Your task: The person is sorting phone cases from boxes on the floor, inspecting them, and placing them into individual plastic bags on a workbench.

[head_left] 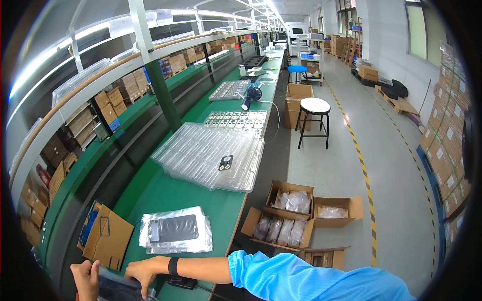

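Note:
At the lower left, a clear plastic bag with a dark, flat piece in it point(116, 287) is stretched between my hands. My left hand point(85, 279) is closed in a fist at its left edge, thumb on top. On its right edge, my right hand point(142, 271) grips with bent fingers; a black band circles that wrist. The bag's lower part runs out of view. Beyond my right hand, a stack of clear bags point(175, 231) lies flat on the green bench, the top one holding a black, phone-shaped panel. A brown carton point(106, 236) stands tilted just past my left hand.
Stacked clear plastic trays point(211, 155) cover the bench farther along, one small black part on top. Beyond them are a sheet of parts point(236, 120) and a blue handheld tool point(252, 94). Open cartons point(280, 226) with bagged goods and a stool point(315, 106) stand right of the bench.

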The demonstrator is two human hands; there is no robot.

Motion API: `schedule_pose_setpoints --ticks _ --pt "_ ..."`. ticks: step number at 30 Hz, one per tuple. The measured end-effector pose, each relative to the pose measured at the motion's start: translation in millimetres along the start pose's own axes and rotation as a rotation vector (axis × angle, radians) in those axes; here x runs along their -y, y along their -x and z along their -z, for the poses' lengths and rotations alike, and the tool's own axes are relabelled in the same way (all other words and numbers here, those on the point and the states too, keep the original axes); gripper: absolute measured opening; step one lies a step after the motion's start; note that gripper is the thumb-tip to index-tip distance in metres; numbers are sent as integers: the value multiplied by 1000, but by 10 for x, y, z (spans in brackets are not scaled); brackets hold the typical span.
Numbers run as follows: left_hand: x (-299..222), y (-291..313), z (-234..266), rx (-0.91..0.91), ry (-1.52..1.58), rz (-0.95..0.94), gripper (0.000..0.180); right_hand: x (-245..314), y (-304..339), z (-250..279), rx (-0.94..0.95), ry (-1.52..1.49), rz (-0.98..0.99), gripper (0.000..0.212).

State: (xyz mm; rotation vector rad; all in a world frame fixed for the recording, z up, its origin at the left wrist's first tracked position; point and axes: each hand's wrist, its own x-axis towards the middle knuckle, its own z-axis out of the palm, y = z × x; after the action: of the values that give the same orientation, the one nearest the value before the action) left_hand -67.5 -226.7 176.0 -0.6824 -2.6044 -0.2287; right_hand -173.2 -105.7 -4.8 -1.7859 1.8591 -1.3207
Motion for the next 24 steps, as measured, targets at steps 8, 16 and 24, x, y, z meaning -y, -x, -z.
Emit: schedule_pose_setpoints --ticks 8,16,24 --pt "-213 -16 -56 -165 56 -134 29 25 18 -140 -62 -37 87 67" --pt "-229 198 -105 -167 -304 20 30 123 63 -97 -68 -5 89 67" --pt "-204 315 -116 -159 -217 105 23 173 61 -88 -51 25 127 66"
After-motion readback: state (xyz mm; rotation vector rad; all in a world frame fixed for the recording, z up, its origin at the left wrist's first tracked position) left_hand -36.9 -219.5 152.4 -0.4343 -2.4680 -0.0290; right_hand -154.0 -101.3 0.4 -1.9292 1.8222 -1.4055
